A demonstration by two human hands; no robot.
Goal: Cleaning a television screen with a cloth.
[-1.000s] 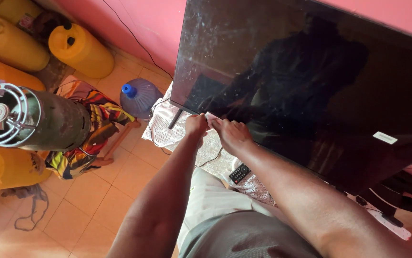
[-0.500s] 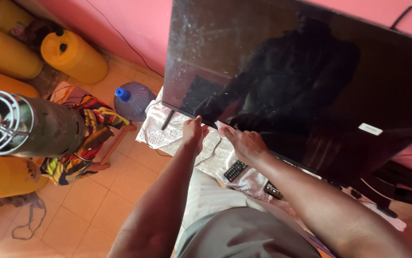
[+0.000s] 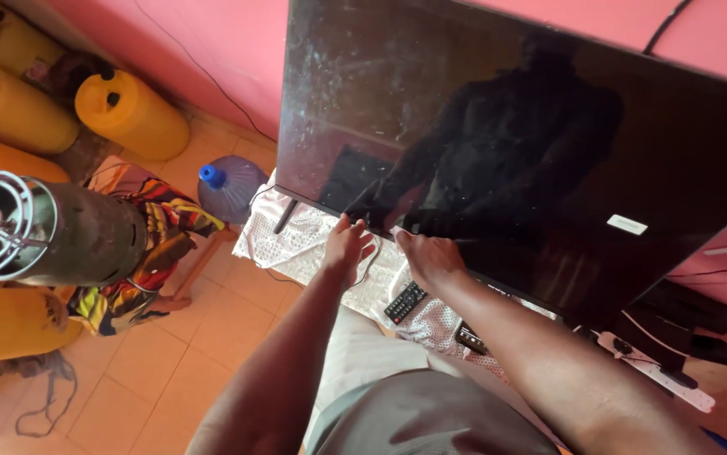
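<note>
Moved: hands drew slightly apart along the TV's lower edge since half a second earlier.
Left hand [image 3: 347, 247]: fingers spread, touching the bottom bezel.
Right hand [image 3: 427, 255]: curled, pinching something small and white; cannot tell what.
TV [image 3: 498, 143]: upright on the lace cloth [image 3: 296, 244], against the pink wall.
Remote [image 3: 405, 302]: below the right hand.

Soft, even daylight, fairly bright. The dark television screen [image 3: 515, 160] shows a dim silhouette reflection and dusty smears near 11 o'clock. Forearms at 6 o'clock look slightly soft; edges bend mildly.
</note>
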